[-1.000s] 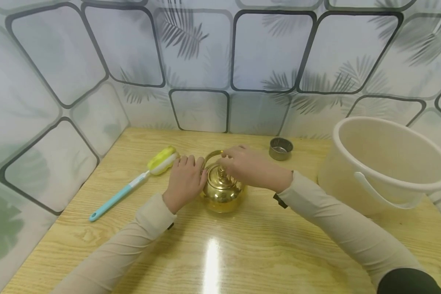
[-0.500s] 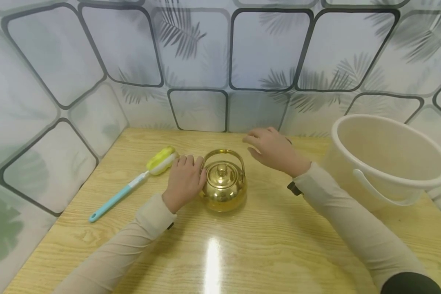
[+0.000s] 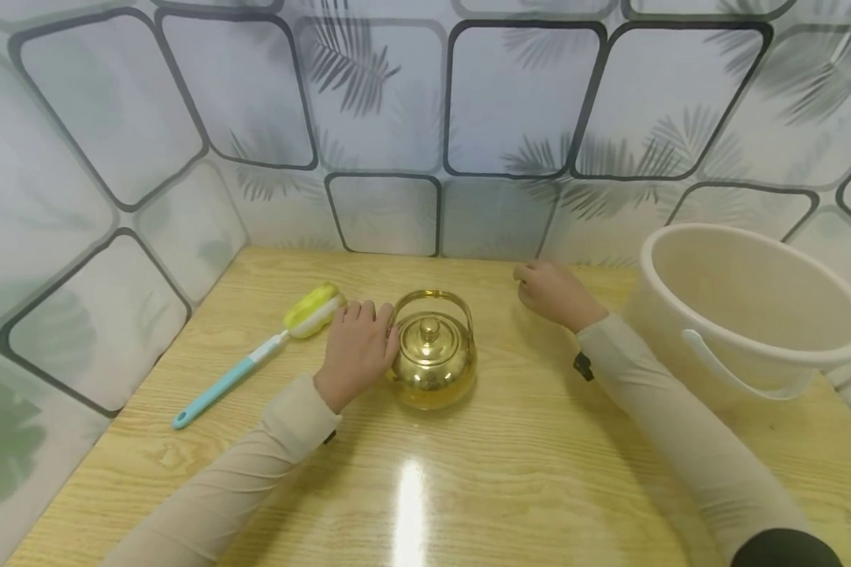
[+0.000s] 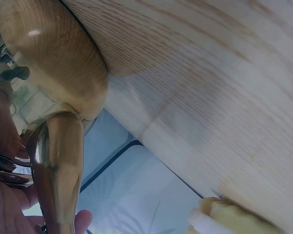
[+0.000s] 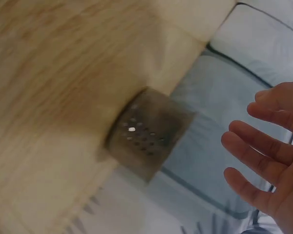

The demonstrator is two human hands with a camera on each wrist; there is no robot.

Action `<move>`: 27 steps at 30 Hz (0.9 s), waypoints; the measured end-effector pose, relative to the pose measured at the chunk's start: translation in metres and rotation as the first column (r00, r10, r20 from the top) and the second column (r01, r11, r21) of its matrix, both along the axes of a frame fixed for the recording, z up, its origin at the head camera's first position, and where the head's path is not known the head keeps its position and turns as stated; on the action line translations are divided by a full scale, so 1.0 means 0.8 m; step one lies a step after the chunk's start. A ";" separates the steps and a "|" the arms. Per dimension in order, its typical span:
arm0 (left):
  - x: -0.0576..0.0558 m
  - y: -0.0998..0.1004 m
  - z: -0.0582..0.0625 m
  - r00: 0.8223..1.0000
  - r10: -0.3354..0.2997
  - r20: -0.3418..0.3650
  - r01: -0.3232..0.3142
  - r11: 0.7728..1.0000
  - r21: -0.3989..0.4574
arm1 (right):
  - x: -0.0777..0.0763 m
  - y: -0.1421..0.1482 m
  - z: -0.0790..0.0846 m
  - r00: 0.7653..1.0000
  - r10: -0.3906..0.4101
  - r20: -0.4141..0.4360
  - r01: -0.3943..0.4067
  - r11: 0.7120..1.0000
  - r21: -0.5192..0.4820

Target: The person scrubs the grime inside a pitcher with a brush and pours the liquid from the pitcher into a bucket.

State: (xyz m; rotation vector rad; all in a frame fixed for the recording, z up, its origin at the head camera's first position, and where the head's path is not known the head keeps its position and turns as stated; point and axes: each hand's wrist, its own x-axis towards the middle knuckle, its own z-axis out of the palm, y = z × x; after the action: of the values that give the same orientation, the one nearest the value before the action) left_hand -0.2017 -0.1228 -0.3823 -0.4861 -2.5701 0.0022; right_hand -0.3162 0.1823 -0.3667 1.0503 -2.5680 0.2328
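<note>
A shiny brass-coloured kettle (image 3: pixel 432 370) stands upright on the table, its lid (image 3: pixel 429 337) on and its hoop handle raised. My left hand (image 3: pixel 357 346) holds the kettle at its left side. In the left wrist view the fingers (image 4: pixel 27 197) lie around the spout (image 4: pixel 58 170) and the handle's base. My right hand (image 3: pixel 555 295) is over the back of the table, right of the kettle. Its fingers (image 5: pixel 249 187) are spread and relaxed near a small perforated metal strainer cup (image 5: pixel 149 134), with a gap between them; the hand hides this cup in the head view.
A sponge brush (image 3: pixel 255 354) with a blue handle lies left of the kettle. At the right a large cream bucket (image 3: pixel 737 315) stands beside my right forearm. Patterned walls (image 3: pixel 383 213) border the table at the back and left.
My right hand has left the kettle's lid knob and moved right, coming down over the strainer cup. The left hand and the kettle have stayed in place.
</note>
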 end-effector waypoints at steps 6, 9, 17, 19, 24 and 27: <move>-0.001 0.002 -0.001 1.000 0.001 0.018 -0.001 1.000 0.002 | -0.009 0.013 -0.015 0.998 -0.045 0.036 0.046 0.999 -0.002; -0.002 0.002 -0.001 1.000 0.001 0.017 0.000 1.000 -0.001 | -0.011 0.016 -0.016 0.994 -0.086 0.073 0.085 0.996 0.022; -0.001 0.002 0.000 1.000 0.010 0.025 -0.009 1.000 -0.006 | -0.013 0.018 -0.014 0.990 -0.104 0.093 0.100 0.994 0.051; -0.001 0.002 0.001 1.000 0.009 0.027 -0.009 1.000 -0.004 | -0.012 0.018 -0.014 0.991 -0.102 0.083 0.098 0.994 0.051; -0.001 0.001 0.002 1.000 0.005 0.019 -0.005 1.000 0.000 | -0.010 0.014 -0.014 0.997 -0.066 0.048 0.065 0.998 0.023; -0.001 0.000 0.002 1.000 0.002 0.009 -0.002 1.000 -0.001 | -0.008 0.011 -0.014 0.998 -0.046 0.038 0.045 0.999 0.010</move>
State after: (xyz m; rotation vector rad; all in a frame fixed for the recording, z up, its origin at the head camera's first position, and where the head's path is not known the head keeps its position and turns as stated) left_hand -0.2027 -0.1231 -0.3810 -0.4845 -2.5796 0.0019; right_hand -0.3225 0.1910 -0.3776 0.9987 -2.6265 0.2325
